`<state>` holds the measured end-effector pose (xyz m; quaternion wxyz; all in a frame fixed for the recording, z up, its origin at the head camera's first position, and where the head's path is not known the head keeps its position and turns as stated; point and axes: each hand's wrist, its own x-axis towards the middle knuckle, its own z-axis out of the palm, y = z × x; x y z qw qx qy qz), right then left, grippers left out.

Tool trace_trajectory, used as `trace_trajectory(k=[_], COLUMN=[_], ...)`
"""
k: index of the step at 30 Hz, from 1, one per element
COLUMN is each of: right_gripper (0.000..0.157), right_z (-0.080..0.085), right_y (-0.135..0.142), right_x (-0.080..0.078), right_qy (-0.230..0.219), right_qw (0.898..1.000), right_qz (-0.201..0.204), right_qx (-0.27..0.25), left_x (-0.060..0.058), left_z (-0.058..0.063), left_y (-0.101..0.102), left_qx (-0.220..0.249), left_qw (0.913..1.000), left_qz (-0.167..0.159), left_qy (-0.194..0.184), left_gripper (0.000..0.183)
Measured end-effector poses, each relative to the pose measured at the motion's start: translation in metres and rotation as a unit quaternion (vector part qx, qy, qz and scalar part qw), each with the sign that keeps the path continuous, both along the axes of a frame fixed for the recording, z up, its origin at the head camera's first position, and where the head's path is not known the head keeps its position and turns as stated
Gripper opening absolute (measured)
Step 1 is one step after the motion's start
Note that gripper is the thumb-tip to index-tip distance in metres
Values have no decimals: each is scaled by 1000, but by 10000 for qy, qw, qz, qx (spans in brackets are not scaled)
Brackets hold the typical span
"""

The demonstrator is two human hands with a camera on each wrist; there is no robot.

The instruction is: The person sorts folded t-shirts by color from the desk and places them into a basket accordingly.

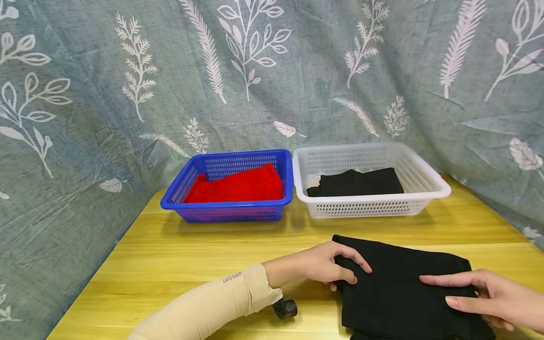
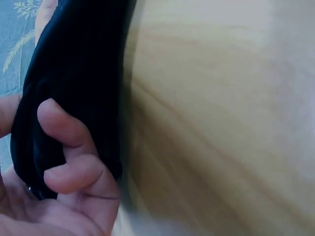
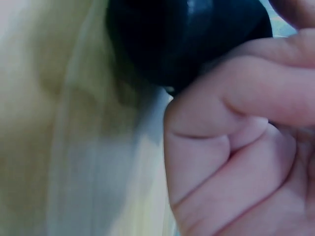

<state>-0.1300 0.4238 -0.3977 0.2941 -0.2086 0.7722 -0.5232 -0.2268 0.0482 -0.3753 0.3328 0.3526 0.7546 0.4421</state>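
A folded black garment (image 1: 399, 288) lies near the front right of the table in the head view. My left hand (image 1: 325, 262) grips its left edge, thumb and index finger on top. In the left wrist view, the other fingers (image 2: 74, 174) curl round the underside of the black cloth (image 2: 83, 73). At the opposite edge my right hand (image 1: 493, 300) holds the garment, with thumb and index finger laid over it. The right wrist view shows curled fingers (image 3: 236, 93) against the dark cloth (image 3: 172, 39).
Behind, a blue basket (image 1: 229, 204) holds red folded cloth (image 1: 242, 186). The white basket (image 1: 369, 200) beside it holds black folded cloth (image 1: 361, 183). Both stand on the wooden table (image 1: 178, 255), before a patterned curtain (image 1: 170, 71). A small black device (image 1: 285, 309) sits under the left wrist.
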Motion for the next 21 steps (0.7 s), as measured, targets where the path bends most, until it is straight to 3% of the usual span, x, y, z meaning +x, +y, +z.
trace_trajectory(k=[8, 13, 21], right_gripper=[58, 58, 64], right_z=[5, 13, 29], right_y=[5, 4, -3], right_x=[-5, -6, -7], right_qy=[459, 761, 1512], right_qw=[9988, 9963, 9831], right_qz=[14, -77, -321], right_qx=[160, 385, 978], left_x=[-2, -4, -6], left_z=[3, 8, 18], left_y=[-1, -4, -11], left_qx=[222, 352, 660], left_qw=[9992, 9988, 9967], left_qz=[304, 316, 466], left_qy=[104, 145, 58], left_gripper=[37, 41, 36])
